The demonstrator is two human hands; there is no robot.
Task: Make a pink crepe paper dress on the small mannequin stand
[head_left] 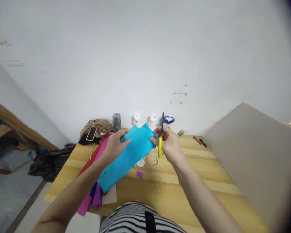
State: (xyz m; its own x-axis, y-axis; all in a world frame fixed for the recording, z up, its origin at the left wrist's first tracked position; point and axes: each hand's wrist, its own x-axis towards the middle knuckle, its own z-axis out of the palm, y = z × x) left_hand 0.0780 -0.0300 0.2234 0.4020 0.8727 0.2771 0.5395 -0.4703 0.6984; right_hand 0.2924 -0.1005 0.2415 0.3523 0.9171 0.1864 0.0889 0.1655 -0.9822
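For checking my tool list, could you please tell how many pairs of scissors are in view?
1: the yellow-handled scissors, in the right hand, which also holds the blue sheet. Others could be hidden under the coloured sheets.

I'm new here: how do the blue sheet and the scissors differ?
The blue sheet is broad; the scissors are slim. The sheet is all blue; the scissors are dark and yellow. The left hand and right hand hold the sheet; only the right holds the scissors. Both are in hand.
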